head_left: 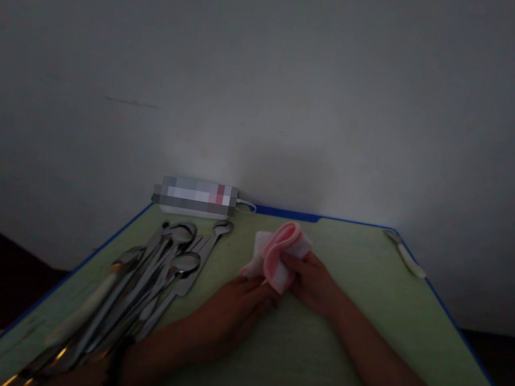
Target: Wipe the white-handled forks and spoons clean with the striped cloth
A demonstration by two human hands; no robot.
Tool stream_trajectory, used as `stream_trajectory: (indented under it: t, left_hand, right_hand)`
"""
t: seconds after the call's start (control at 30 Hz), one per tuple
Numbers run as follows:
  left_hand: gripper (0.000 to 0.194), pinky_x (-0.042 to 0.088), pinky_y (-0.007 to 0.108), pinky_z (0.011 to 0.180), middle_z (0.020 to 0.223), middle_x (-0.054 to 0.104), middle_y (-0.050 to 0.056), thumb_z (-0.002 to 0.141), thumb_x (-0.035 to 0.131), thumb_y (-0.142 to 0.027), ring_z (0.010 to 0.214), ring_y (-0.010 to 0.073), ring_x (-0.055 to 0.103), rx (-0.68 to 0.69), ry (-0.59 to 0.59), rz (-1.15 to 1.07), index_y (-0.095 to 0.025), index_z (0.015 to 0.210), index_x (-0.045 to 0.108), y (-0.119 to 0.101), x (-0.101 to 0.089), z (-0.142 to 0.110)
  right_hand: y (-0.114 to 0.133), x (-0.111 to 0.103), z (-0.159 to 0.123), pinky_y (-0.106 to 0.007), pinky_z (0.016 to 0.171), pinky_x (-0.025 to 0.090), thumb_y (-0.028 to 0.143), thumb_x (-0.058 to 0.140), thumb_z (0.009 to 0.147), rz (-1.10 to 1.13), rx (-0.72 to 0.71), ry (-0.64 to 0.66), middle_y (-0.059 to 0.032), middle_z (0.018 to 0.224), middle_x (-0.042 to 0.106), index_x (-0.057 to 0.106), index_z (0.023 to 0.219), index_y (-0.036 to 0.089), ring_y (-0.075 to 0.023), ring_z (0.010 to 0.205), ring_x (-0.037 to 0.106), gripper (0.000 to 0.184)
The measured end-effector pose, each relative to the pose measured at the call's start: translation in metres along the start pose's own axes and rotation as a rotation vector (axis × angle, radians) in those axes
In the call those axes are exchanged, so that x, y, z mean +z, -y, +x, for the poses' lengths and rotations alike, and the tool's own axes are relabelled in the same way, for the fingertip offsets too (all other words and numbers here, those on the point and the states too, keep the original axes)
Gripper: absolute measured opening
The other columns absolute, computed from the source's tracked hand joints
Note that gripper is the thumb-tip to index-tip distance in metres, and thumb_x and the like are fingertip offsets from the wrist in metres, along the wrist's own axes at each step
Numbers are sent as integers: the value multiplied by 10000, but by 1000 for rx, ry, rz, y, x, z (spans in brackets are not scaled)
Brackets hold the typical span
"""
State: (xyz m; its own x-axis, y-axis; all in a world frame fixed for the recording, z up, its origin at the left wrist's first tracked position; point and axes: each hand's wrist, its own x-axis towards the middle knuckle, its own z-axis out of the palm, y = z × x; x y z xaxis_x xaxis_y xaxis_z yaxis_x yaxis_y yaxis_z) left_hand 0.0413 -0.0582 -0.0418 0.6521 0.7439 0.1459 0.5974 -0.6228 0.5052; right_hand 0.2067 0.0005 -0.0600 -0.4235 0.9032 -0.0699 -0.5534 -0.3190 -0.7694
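A small pink and white cloth (281, 250) is bunched and folded over between my two hands, above the middle of the table. My right hand (310, 277) grips its right side, thumb on top. At its lower left edge, my left hand (243, 306) has its fingers closed on the cloth. Whether anything is wrapped inside the folds is hidden. Left of my left hand lies a loose pile of metal cutlery (142, 289), with spoons and several long handles. My left forearm, with a dark band at the wrist, covers part of that pile.
A utensil with a white handle (411, 261) lies at the table's far right edge. At the back left sits a white box (195, 212), partly blurred out, with a white cord (248, 205). The pale green table (337, 364) has a blue rim and meets a grey wall (277, 78).
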Motion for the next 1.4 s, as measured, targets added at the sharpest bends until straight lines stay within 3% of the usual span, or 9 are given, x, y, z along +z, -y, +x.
stream_trajectory:
  t: [0.2, 0.33, 0.43, 0.57, 0.7, 0.9, 1.07, 1.27, 1.4]
  left_hand:
    - [222, 407, 343, 863, 1007, 588, 36, 932, 297, -215, 917, 194, 518, -21, -30, -7, -212, 959, 518, -1, 1, 3]
    - [217, 426, 324, 821, 987, 596, 25, 931, 313, -240, 869, 183, 529, -50, -37, -34, -223, 968, 527, -2, -1, 3]
    - [223, 417, 325, 846, 1012, 597, 15, 932, 318, -246, 891, 178, 531, -39, -39, -76, -241, 1018, 524, -1, -2, 0]
    - [219, 413, 337, 873, 1054, 593, 9, 920, 343, -234, 935, 185, 528, -57, -69, -99, -256, 1057, 514, 3, 0, -3]
    - [223, 419, 322, 887, 1062, 591, 20, 926, 324, -238, 954, 176, 533, -80, -90, -148, -246, 1060, 501, 5, 2, -3]
    - [220, 422, 337, 888, 1029, 593, 33, 928, 313, -246, 948, 185, 529, 14, -45, -104, -228, 979, 526, -2, -3, 2]
    - [223, 438, 345, 865, 1048, 587, 43, 925, 317, -239, 937, 192, 532, -1, -46, -40, -227, 978, 533, -2, -3, 1]
    - [213, 433, 343, 868, 1041, 596, 26, 918, 342, -221, 922, 184, 540, -6, -43, -52, -237, 1022, 528, 3, 1, 1]
    - [226, 428, 308, 893, 1072, 583, 28, 926, 326, -208, 972, 163, 541, -52, -65, -125, -241, 1064, 503, 3, 0, 2]
  right_hand:
    - [-5, 2, 2, -276, 672, 457, 224, 672, 677, -77, -114, -27, -28, 774, 655, 610, 908, 151, -140, 688, 583, 250]
    - [-16, -3, 10, -261, 641, 438, 302, 632, 708, -190, -330, -280, -4, 748, 634, 606, 880, 170, -120, 648, 549, 218]
    - [-17, -7, 15, -258, 651, 433, 282, 639, 681, -168, -373, -383, 18, 739, 626, 602, 855, 186, -116, 640, 534, 202]
    - [-6, 0, 14, -292, 714, 445, 298, 553, 690, 53, -273, -242, 4, 741, 637, 601, 811, 184, -156, 706, 565, 173]
    - [-2, 7, 10, -326, 770, 442, 453, 467, 760, 98, -211, -75, -45, 833, 652, 592, 920, 167, -198, 832, 579, 351]
    - [-14, -3, 8, -252, 671, 430, 412, 599, 721, -303, -349, -221, -19, 835, 632, 580, 944, 180, -138, 739, 544, 322]
    - [-11, -1, 6, -246, 602, 415, 364, 649, 676, -391, -372, -328, -21, 802, 626, 604, 877, 173, -134, 685, 531, 281]
    - [-9, 0, 9, -296, 696, 448, 247, 702, 596, -26, -262, -267, -16, 812, 643, 604, 875, 171, -152, 705, 566, 305]
    - [0, 6, 7, -324, 727, 459, 239, 594, 636, 221, -180, -164, -14, 746, 651, 594, 817, 177, -190, 760, 591, 191]
